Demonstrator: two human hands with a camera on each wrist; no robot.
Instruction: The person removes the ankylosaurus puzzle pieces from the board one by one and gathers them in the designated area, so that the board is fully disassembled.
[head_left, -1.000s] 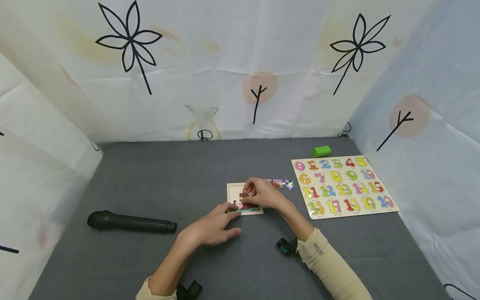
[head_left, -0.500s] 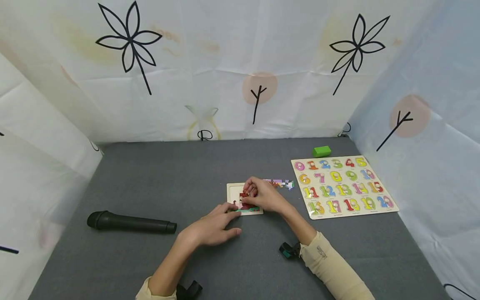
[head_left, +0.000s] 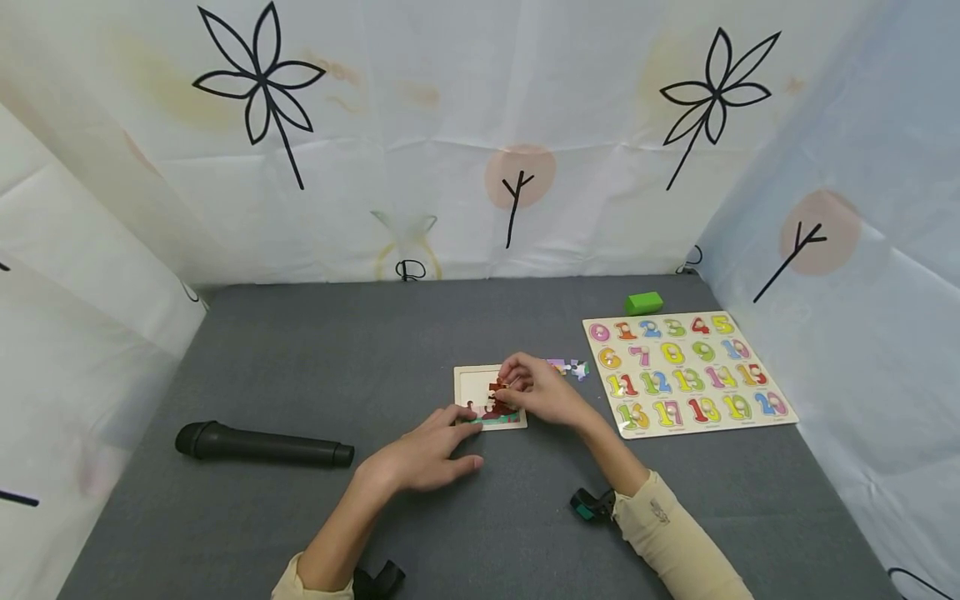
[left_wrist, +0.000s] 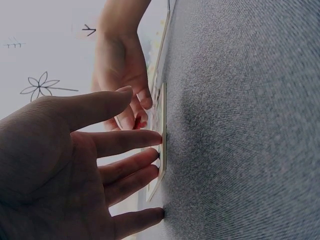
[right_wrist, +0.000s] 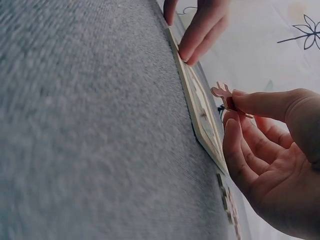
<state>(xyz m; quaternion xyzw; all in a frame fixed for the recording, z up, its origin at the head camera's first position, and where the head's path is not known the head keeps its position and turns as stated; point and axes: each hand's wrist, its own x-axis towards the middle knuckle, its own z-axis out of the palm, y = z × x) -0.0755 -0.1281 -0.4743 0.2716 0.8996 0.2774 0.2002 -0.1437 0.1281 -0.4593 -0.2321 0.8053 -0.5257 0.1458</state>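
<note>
Pale wooden edging is being touched by the left hand [head_left: 427, 450], so a small puzzle tray [head_left: 472, 379] is being held near the centre of the frame, presumably to stop it sliding on the grey tabletop [head_left: 300, 350]. That hand's fingers are being extended rather than curled, spread apart with nothing gripped. Within the tray, coloured pieces are being displayed along the lower part, while pale base is being left bare above them.

By the right hand [head_left: 547, 392], a reddish-brown puzzle piece [right_wrist: 229, 101] is being pinched between thumb and fingers. A narrow fingertip grip is probably being used because so small a piece offers little to hold. In the head view it is being held over the tray's right side.

Loose pieces [head_left: 567, 367] are being partly hidden behind that hand, likely set there for easy reach. At the right of the frame, space is being taken up by a number board [head_left: 697, 427], with a green block [head_left: 643, 303] beyond it; at the lower left, a black microphone [head_left: 262, 444] is being left well apart.
</note>
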